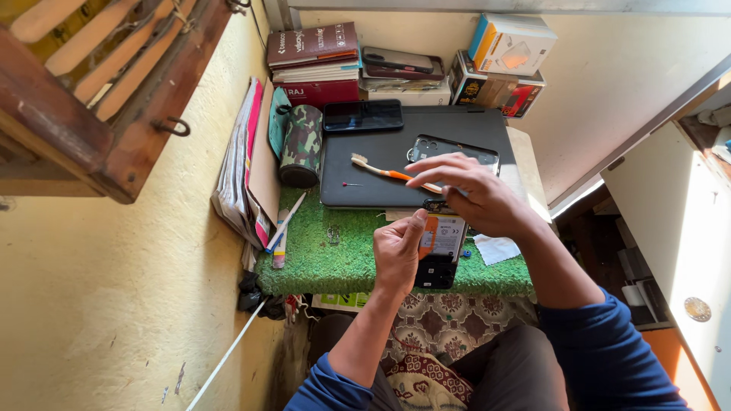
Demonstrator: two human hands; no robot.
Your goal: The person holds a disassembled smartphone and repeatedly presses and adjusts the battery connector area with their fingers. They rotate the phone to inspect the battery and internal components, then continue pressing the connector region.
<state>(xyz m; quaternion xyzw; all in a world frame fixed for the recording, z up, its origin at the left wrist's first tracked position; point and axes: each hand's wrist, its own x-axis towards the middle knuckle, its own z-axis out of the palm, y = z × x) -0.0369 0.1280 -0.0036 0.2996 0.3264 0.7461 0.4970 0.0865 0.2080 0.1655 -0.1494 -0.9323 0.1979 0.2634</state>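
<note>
Green artificial turf, shaggy and matted, covers the small bench, and over its near edge the opened smartphone is held with its back cover off, showing a pale rectangular battery with an orange label and dark circuitry at the near end. The left hand wraps the phone's left edge, its grip pressed onto the phone with the thumb lying along the orange label. The right hand arches over the phone's far end, its grip pinching the slim orange-and-white toothbrush, whose bristled head points left above a flat matte black laptop. A clear, flexible phone case lies on the laptop just beyond the right hand, and a glossy black smartphone rests on its far left corner. A tiny red-headed pin lies on the lid's near left part. Left of the laptop stands a cylindrical camouflage fabric pouch, beside leaning papers. Stacked books and cardboard boxes line the far wall. A white tissue scrap lies on the turf right of the phone.
</note>
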